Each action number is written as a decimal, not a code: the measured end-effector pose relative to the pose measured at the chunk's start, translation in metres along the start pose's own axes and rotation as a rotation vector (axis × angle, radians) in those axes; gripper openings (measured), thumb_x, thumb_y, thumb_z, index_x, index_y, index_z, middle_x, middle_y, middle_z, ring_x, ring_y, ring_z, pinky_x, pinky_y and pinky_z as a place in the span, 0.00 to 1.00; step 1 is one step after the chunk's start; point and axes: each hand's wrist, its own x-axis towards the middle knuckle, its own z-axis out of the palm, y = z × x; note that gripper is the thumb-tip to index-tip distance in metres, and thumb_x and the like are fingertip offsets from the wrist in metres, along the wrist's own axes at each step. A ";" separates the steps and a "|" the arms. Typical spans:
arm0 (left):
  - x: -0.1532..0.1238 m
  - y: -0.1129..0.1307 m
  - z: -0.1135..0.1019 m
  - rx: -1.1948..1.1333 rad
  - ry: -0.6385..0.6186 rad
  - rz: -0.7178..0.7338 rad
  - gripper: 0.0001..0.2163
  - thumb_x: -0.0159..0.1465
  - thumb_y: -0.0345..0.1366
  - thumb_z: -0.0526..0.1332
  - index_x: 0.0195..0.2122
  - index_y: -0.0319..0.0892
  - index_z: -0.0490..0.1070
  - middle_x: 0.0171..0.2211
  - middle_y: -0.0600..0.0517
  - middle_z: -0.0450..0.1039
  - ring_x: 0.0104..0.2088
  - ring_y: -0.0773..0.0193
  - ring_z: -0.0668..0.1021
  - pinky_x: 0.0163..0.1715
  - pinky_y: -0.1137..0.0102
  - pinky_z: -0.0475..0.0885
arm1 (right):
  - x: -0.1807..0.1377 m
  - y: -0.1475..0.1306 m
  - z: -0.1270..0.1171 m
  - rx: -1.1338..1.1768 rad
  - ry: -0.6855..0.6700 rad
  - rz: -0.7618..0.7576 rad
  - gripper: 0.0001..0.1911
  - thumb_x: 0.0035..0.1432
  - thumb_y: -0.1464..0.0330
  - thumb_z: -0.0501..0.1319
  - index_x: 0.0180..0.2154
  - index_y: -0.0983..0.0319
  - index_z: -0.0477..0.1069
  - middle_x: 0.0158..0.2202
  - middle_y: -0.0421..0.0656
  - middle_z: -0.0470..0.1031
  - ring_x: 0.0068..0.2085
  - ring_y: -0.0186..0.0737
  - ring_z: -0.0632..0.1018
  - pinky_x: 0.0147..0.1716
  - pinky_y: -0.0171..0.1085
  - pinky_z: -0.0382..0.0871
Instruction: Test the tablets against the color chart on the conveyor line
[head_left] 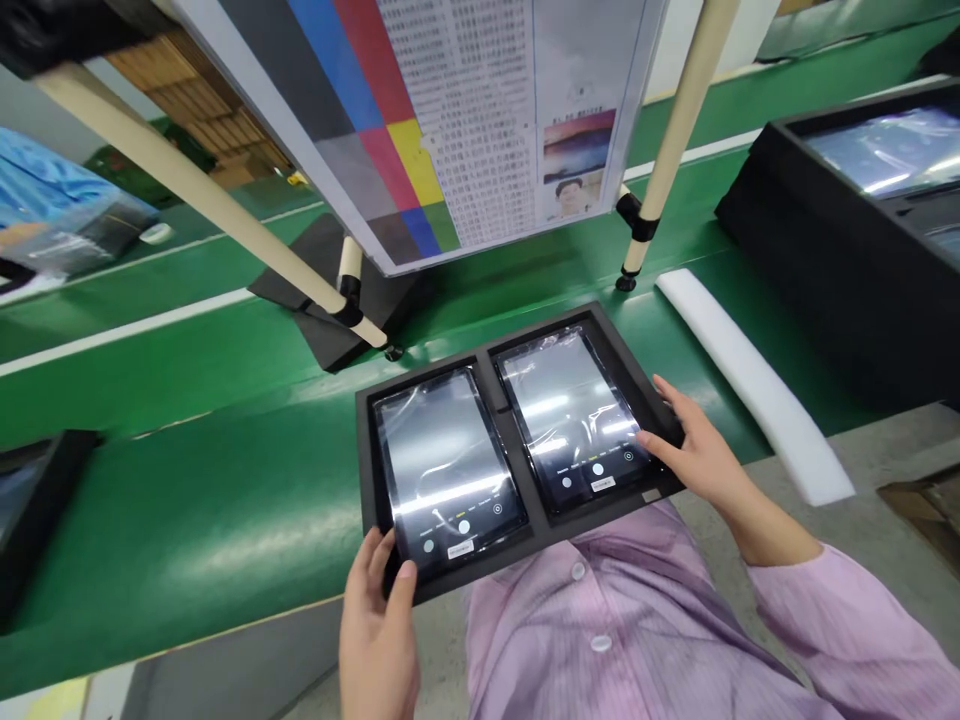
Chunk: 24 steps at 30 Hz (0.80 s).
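A black foam tray [504, 420] with two side-by-side recesses is gripped at its near corners by both my hands. Its near edge reaches past the bench edge toward my body. In the left recess lies a tablet [448, 450] with its screen lit, and a second lit tablet [571, 400] lies in the right one. Both seem covered in clear film and show a row of camera-style icons. My left hand [381, 610] closes round the tray's left corner. At the right end, my right hand [694, 445] holds the rim, thumb over the top near the tablet.
A printed colour-and-text chart [480, 130] stands over the green bench [225, 490] on a cream pipe frame [675, 130]. White foam strip [750, 380] lies to the right, beside stacked black trays [832, 270]. Another black tray [45, 510] is at left. Across the line shows a blue sleeve [60, 190].
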 end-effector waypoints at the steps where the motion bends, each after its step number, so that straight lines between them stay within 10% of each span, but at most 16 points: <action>1: 0.000 0.006 -0.001 -0.144 0.022 -0.044 0.27 0.56 0.49 0.66 0.56 0.48 0.69 0.57 0.46 0.72 0.60 0.52 0.72 0.59 0.58 0.68 | 0.001 0.001 0.001 -0.004 0.028 0.001 0.38 0.60 0.52 0.58 0.67 0.56 0.55 0.60 0.52 0.66 0.61 0.55 0.69 0.56 0.54 0.69; 6: 0.010 0.034 0.000 -0.390 -0.042 -0.190 0.25 0.45 0.50 0.72 0.42 0.44 0.78 0.42 0.48 0.80 0.41 0.55 0.81 0.34 0.69 0.78 | 0.006 0.006 0.002 -0.038 0.081 -0.016 0.34 0.62 0.53 0.55 0.66 0.61 0.57 0.52 0.55 0.74 0.51 0.56 0.77 0.48 0.55 0.74; 19: 0.012 0.054 0.006 -0.613 -0.188 -0.247 0.26 0.47 0.42 0.76 0.48 0.43 0.78 0.47 0.45 0.81 0.48 0.48 0.81 0.50 0.59 0.77 | -0.001 0.012 -0.004 -0.073 0.301 -0.079 0.26 0.59 0.63 0.50 0.56 0.65 0.68 0.41 0.55 0.78 0.41 0.55 0.80 0.41 0.53 0.78; 24: 0.002 0.058 -0.002 -0.828 -0.371 -0.165 0.27 0.43 0.43 0.79 0.46 0.48 0.80 0.46 0.47 0.81 0.49 0.47 0.81 0.50 0.58 0.77 | -0.006 -0.037 -0.029 0.031 0.350 -0.176 0.28 0.63 0.52 0.52 0.56 0.62 0.70 0.49 0.56 0.76 0.49 0.60 0.78 0.48 0.58 0.74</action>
